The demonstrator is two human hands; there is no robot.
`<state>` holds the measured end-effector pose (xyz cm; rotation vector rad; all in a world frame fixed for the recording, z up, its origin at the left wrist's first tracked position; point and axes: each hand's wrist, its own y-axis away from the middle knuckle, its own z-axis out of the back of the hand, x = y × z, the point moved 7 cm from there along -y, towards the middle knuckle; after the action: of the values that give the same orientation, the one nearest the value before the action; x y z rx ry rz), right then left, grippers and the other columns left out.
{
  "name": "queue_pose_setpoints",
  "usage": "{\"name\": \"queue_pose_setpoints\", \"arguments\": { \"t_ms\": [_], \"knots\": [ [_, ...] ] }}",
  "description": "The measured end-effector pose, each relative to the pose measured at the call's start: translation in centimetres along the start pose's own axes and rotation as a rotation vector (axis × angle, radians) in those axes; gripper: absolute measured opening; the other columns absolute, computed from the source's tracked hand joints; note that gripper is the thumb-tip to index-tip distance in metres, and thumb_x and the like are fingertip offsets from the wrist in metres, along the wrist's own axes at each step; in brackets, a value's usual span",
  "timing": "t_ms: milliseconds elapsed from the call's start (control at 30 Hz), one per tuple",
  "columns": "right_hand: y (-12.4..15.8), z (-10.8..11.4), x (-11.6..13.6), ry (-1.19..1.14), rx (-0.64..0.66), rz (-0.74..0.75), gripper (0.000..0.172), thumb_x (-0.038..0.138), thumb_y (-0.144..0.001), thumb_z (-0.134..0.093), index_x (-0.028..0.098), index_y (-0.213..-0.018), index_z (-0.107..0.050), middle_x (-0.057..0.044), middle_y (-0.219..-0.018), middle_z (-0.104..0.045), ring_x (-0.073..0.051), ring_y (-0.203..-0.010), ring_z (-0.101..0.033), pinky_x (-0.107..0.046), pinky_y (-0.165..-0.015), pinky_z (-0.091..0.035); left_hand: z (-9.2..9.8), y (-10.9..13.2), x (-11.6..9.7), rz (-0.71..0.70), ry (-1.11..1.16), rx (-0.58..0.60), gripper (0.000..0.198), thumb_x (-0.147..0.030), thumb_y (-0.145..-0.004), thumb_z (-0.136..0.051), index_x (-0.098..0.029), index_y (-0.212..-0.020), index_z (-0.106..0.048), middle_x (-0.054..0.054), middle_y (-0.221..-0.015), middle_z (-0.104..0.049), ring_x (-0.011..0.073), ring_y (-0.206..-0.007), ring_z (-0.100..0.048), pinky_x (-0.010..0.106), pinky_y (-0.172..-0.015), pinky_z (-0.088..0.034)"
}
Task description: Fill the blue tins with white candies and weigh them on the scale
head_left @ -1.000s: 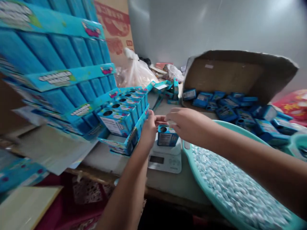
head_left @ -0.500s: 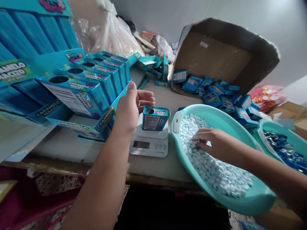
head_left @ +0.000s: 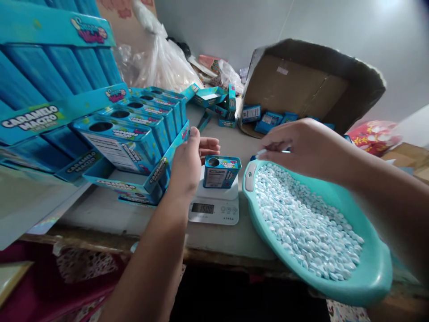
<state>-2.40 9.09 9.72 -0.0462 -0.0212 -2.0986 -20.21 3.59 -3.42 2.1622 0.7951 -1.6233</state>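
Note:
A small blue box (head_left: 223,172) with a round hole in its top, lettered "Caramelo Macizo", stands upright on a white digital scale (head_left: 231,215), whose display seems to read 150.0. Just left of the box is my left hand (head_left: 191,158), empty, with its thumb up and fingers apart. My right hand (head_left: 298,139) is raised over the left end of a turquoise basin (head_left: 380,264), its fingertips pinched on a small pale candy (head_left: 261,153). Many white and pale-blue candies (head_left: 311,228) lie heaped in the basin.
At left, display trays (head_left: 157,172) hold several similar blue boxes (head_left: 114,134). Behind the basin, a tipped cardboard carton (head_left: 301,80) contains more blue boxes, partly hidden by my right arm. Plastic bags (head_left: 167,62) and open blue trays (head_left: 209,96) sit at the back.
My right hand has risen out of the candies and moved left and up toward the basin's rim, with a candy pinched. My left hand stays beside the box. The view has shifted slightly.

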Motion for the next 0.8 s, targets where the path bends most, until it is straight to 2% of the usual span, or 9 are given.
{"name": "queue_pose_setpoints", "arguments": {
  "t_ms": [100,200,300,500,667,800],
  "knots": [
    [-2.8,0.1,2.8,0.023,-0.033,0.084,0.019,0.028,-0.089,-0.060,0.019,-0.091,-0.077,0.001,-0.074,-0.067,-0.011,-0.066,-0.054,-0.027,-0.064,-0.034,0.3,-0.2,0.2,-0.003,0.010,-0.018,0.062,-0.076,-0.090,-0.045,-0.021,-0.085,-0.073,0.011,-0.092,-0.076,0.0240,-0.087,-0.073,0.032,-0.070,-0.053],
    [-4.9,-1.1,5.5,0.085,0.013,0.202,0.017,0.019,-0.087,-0.060,0.016,-0.084,-0.076,-0.001,-0.074,-0.066,-0.011,-0.065,-0.049,-0.028,-0.064,-0.029,0.5,-0.3,0.1,-0.027,0.022,-0.030,0.060,-0.074,-0.091,-0.046,-0.020,-0.090,-0.072,0.010,-0.094,-0.077,0.0220,-0.087,-0.073,0.030,-0.070,-0.053],
    [-6.1,-2.4,7.2,0.116,0.062,0.278,0.020,0.015,-0.087,-0.056,0.014,-0.081,-0.075,-0.003,-0.075,-0.068,-0.012,-0.064,-0.046,-0.030,-0.063,-0.027,0.4,-0.3,0.3,-0.018,0.029,-0.009,0.063,-0.075,-0.092,-0.044,-0.019,-0.091,-0.072,0.011,-0.093,-0.077,0.0226,-0.087,-0.073,0.030,-0.070,-0.053],
    [-6.9,-4.3,7.6,0.149,0.077,0.336,0.021,0.014,-0.089,-0.056,0.015,-0.087,-0.076,-0.008,-0.088,-0.075,-0.017,-0.074,-0.057,-0.031,-0.064,-0.029,0.2,-0.2,0.5,0.040,0.016,-0.005,0.062,-0.073,-0.093,-0.044,-0.018,-0.094,-0.072,0.011,-0.094,-0.077,0.0239,-0.091,-0.073,0.031,-0.071,-0.054],
    [-6.4,-3.7,7.2,0.120,0.071,0.325,0.020,0.015,-0.091,-0.056,0.013,-0.088,-0.076,-0.009,-0.090,-0.074,-0.018,-0.078,-0.060,-0.031,-0.066,-0.031,0.1,0.0,0.3,0.026,-0.001,-0.010,0.064,-0.074,-0.093,-0.043,-0.017,-0.096,-0.072,0.013,-0.102,-0.077,0.0247,-0.096,-0.073,0.032,-0.077,-0.055],
    [-5.7,-3.2,7.4,0.067,0.102,0.395,0.019,0.012,-0.089,-0.057,0.015,-0.087,-0.075,-0.006,-0.084,-0.073,-0.017,-0.076,-0.059,-0.030,-0.067,-0.033,0.3,0.4,-0.2,0.009,-0.097,-0.020,0.065,-0.074,-0.095,-0.040,-0.018,-0.096,-0.073,0.013,-0.104,-0.077,0.0259,-0.097,-0.073,0.034,-0.079,-0.056]
  ]
}}
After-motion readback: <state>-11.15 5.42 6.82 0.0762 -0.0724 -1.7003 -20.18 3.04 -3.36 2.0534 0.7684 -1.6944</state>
